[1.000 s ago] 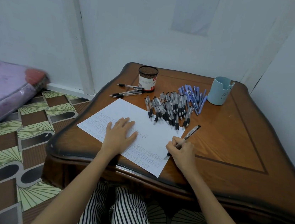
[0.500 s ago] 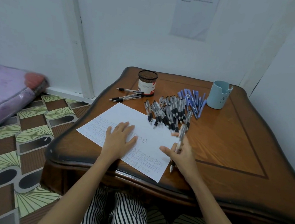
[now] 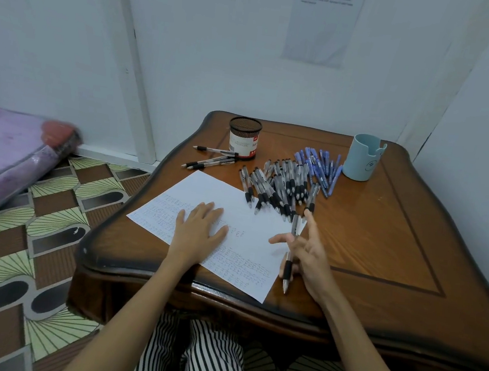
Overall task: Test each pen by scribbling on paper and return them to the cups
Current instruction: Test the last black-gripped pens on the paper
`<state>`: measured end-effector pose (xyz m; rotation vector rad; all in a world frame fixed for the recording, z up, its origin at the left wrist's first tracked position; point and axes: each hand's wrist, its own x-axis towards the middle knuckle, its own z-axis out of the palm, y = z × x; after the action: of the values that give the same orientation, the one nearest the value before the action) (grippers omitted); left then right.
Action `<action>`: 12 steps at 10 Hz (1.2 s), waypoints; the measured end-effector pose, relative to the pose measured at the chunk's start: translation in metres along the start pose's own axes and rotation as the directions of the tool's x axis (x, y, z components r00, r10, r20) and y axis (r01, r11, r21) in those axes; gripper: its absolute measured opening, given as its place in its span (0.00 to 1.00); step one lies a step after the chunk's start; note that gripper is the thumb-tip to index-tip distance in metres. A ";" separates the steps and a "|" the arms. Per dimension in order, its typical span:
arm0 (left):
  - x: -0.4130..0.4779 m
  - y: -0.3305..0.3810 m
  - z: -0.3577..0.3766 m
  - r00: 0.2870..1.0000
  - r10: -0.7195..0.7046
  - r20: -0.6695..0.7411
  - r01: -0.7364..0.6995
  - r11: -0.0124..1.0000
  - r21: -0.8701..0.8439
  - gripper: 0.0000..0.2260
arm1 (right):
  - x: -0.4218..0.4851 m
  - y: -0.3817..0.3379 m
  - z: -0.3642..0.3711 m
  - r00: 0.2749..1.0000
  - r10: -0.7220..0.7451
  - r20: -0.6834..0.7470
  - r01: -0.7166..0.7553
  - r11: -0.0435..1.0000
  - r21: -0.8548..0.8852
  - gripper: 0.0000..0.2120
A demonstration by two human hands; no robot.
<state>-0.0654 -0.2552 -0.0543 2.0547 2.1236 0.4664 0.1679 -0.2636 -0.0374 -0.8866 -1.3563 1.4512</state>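
Observation:
A white paper sheet (image 3: 251, 217) covered in scribbles lies on the wooden table (image 3: 384, 239). My left hand (image 3: 199, 230) presses flat on it. My right hand (image 3: 306, 251) holds a black-grip pen (image 3: 290, 252) at the sheet's right edge, tip pointing toward me, index finger stretched out. A heap of black-grip pens (image 3: 280, 186) lies behind the sheet, with blue pens (image 3: 321, 167) beside it. A dark mesh cup (image 3: 244, 137) stands at the back left, a light blue cup (image 3: 362, 157) at the back right.
Three black pens (image 3: 212, 158) lie left of the mesh cup. A white wall stands close behind and right of the table. A purple mattress (image 3: 4, 152) lies on the patterned floor to the left. My striped trousers show under the table's front edge.
My right hand stopped writing and turned the pen around, so its tip now points toward me. The left hand stayed flat on the sheet. The view shifted slightly.

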 end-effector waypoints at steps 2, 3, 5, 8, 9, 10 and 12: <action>0.000 0.000 0.000 1.000 0.003 -0.001 -0.003 1.000 0.002 0.23 | 0.000 -0.001 -0.001 1.000 -0.013 -0.007 0.013 1.000 0.006 0.28; 0.000 0.000 0.000 1.000 0.004 -0.002 -0.004 1.000 0.000 0.23 | 0.000 0.000 0.000 0.999 -0.037 -0.025 0.038 0.998 0.047 0.33; -0.001 0.001 -0.001 1.000 0.003 0.002 -0.003 1.000 0.008 0.23 | 0.001 -0.003 -0.002 0.999 -0.028 -0.029 0.031 0.990 0.138 0.41; -0.001 0.001 -0.001 1.000 -0.001 0.012 0.000 1.000 0.010 0.23 | 0.003 0.001 -0.006 0.999 -0.036 -0.038 0.043 0.977 0.209 0.46; 0.000 0.000 -0.001 1.000 -0.004 0.013 0.004 1.000 0.006 0.23 | 0.005 0.002 -0.005 0.996 -0.007 -0.091 0.023 0.984 0.178 0.42; -0.001 0.002 -0.002 1.000 -0.006 0.015 0.006 1.000 0.006 0.23 | 0.016 -0.001 0.001 0.988 0.008 -0.155 -0.007 1.000 0.001 0.21; -0.002 0.004 -0.004 1.000 -0.005 0.028 0.004 1.000 0.031 0.23 | 0.085 -0.015 0.006 0.937 -0.168 -0.305 0.050 0.932 -0.359 0.07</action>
<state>-0.0630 -0.2574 -0.0500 2.0602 2.1319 0.4041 0.1381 -0.1853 -0.0142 -1.2005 -1.3971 0.9346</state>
